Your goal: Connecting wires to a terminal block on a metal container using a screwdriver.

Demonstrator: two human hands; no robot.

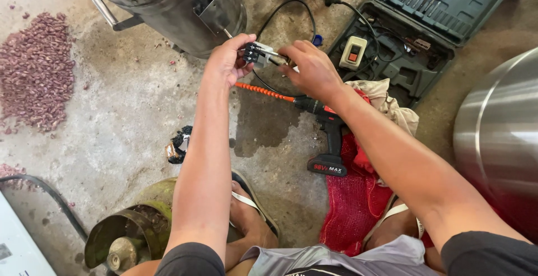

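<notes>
Between our two hands, just above the concrete floor (129, 113), we hold a small black and silver metal part (259, 53). Our left hand (227, 60) has its fingers closed around the part's left end, and our right hand (311, 68) pinches the right end with curled fingers. Just below lies a cordless drill (328, 136) with an orange flexible shaft (263, 91), resting partly on a red mesh sack (353, 203). Beyond our hands stands a steel drum (168, 1), and an open black tool case (414, 24) lies to the right. Well apart on the left lies a pile of reddish beans (36, 68).
</notes>
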